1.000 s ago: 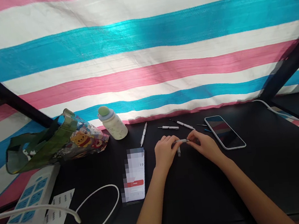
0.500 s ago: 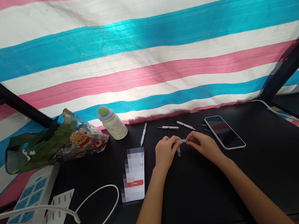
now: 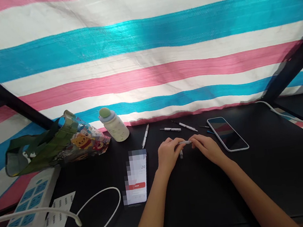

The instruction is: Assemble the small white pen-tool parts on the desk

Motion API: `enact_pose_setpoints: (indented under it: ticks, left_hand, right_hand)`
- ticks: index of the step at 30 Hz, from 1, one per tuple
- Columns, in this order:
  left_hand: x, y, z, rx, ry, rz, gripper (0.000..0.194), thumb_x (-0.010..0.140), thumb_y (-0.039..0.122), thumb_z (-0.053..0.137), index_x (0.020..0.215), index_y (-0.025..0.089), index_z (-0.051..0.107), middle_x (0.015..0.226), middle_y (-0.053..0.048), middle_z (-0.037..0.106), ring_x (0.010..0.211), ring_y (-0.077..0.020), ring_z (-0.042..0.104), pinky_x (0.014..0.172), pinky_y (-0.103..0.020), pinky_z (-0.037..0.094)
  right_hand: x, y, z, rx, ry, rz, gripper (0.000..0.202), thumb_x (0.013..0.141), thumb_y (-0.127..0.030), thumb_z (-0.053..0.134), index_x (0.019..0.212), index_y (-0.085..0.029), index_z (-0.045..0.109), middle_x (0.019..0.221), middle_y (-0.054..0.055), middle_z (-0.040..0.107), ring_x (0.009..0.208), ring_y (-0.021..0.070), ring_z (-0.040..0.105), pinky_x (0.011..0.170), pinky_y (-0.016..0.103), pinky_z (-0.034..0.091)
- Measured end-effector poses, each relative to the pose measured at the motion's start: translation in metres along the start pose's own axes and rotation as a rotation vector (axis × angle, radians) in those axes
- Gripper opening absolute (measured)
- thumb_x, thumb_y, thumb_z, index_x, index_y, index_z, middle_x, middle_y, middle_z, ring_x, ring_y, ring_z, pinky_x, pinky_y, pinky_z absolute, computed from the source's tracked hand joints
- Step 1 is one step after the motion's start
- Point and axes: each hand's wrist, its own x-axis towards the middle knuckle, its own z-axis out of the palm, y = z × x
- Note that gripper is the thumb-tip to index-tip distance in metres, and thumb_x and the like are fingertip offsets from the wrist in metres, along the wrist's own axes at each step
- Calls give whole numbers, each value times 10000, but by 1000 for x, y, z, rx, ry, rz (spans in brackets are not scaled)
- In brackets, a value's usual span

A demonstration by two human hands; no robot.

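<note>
Grey pen piece [image 3: 184, 142], lower centre of frame: pinched at left end by left hand [image 3: 169, 154], at right end by right hand [image 3: 205, 146]. Probably best: keep straight, press lightly, avoid knocking small grey part [image 3: 181, 154] just below.

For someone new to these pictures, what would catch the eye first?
Probably the striped sheet in pink, white and blue, which fills the view behind the black table. Next, the left hand and right hand meet near the table's middle, their fingers on a slim, pale pen-like piece. At the back left, a green bag with cartoon figures lies beside a pale bottle.
</note>
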Motion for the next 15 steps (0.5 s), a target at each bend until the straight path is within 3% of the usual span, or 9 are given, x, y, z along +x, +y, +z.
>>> enact_pose_setpoints:
  ticks: [5, 9, 15]
  left_hand:
    - [-1, 0, 1, 39, 37, -18, 197, 877, 351, 465, 986, 311, 625, 771, 25, 572, 719, -116, 523, 648, -203, 377]
    - [-1, 0, 0, 15, 20, 7, 187, 877, 329, 470, 982, 302, 622, 779, 26, 569, 735, -112, 527, 656, -195, 381]
    - [-1, 1, 0, -14, 3, 27, 187, 882, 330, 465, 992, 296, 612, 783, 29, 579, 756, -111, 532, 678, -195, 391]
  right_hand:
    - [1, 4, 5, 100, -13, 1, 184, 840, -347, 474, 960, -225, 541, 759, -4, 641, 682, 148, 593, 652, 249, 428]
    - [1, 4, 4, 29, -19, -3, 182, 867, -362, 428, 894, -234, 554, 729, -1, 619, 686, 154, 585, 651, 256, 418]
    - [-1, -1, 0, -40, -24, 1, 342, 917, -381, 302, 763, -231, 568, 708, 7, 613, 703, 158, 574, 652, 260, 396]
